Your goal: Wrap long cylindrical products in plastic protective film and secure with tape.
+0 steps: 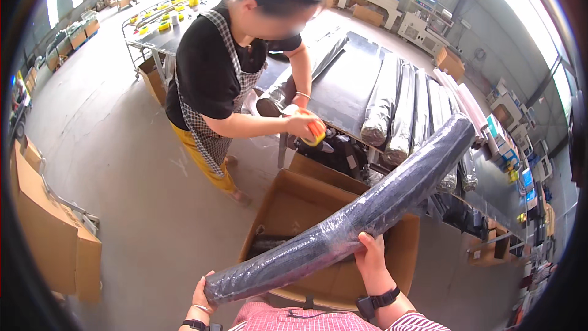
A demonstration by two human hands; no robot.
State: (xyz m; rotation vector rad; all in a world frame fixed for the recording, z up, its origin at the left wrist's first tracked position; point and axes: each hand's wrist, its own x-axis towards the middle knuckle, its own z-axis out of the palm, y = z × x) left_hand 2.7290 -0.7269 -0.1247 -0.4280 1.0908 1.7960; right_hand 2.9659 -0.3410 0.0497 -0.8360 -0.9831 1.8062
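Note:
A long dark roll (334, 224) in clear plastic film lies slantwise across both my hands, its far end raised to the right. My left hand (202, 294) grips its lower left end. Farther along, my right hand (372, 256) holds it from beneath, thumb up along the side and the other fingers mostly hidden. Below the roll stands an open cardboard box (392, 257), with a dark wrapped item (269, 244) partly visible inside. Across from me a person (214, 67) in a checked apron holds an orange and yellow tape dispenser (315, 132).
Several wrapped rolls (401, 113) lie side by side on the dark worktable (343, 89) beyond the box. Cardboard boxes (61, 227) stand at the left. A cart (156, 40) with yellow tape rolls is behind the person. Machines (422, 18) line the far wall.

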